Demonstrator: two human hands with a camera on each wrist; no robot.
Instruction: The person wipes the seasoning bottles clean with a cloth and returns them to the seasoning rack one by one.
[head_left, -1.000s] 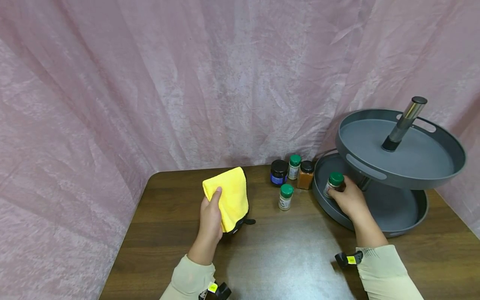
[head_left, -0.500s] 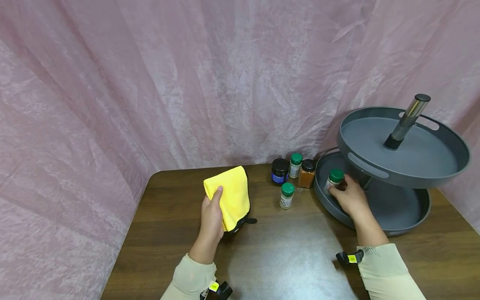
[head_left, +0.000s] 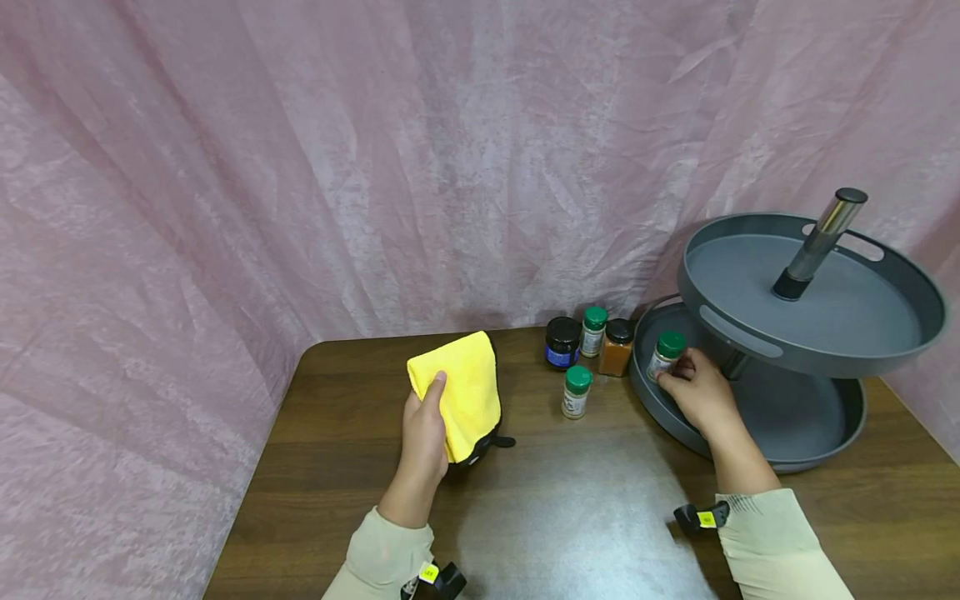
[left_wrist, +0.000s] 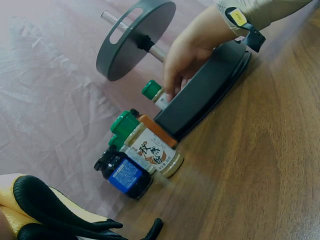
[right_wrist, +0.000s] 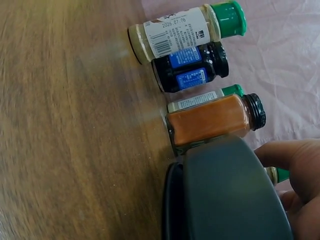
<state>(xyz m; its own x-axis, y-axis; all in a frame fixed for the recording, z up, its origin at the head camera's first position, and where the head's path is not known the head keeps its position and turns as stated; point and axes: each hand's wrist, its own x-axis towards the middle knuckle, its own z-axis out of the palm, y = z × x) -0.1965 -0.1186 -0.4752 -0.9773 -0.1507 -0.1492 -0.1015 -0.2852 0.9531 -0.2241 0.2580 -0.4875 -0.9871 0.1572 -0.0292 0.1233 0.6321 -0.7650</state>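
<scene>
My left hand (head_left: 425, 433) grips a folded yellow cloth (head_left: 465, 396) with black edging, thumb on top, above the table. My right hand (head_left: 701, 392) reaches into the lower tray (head_left: 795, 417) of a grey two-tier round stand and pinches a green-capped spice jar (head_left: 665, 357) near the tray's left wall. In the left wrist view, that jar's green cap (left_wrist: 151, 89) rises above the tray wall, which hides its base. The right wrist view shows only a sliver of the jar (right_wrist: 282, 174) behind the tray wall and fingers.
Left of the stand are a dark jar with a blue label (head_left: 561, 343), a green-capped jar (head_left: 593, 332) and a black-capped orange-brown jar (head_left: 617, 347). Another green-capped jar (head_left: 576, 392) stands in front. The upper tray (head_left: 817, 275) overhangs the lower one. A pink curtain (head_left: 450, 167) hangs behind.
The spice jar at my right hand has shifted slightly left and back inside the lower tray. My left hand keeps hold of the cloth, nearly still.
</scene>
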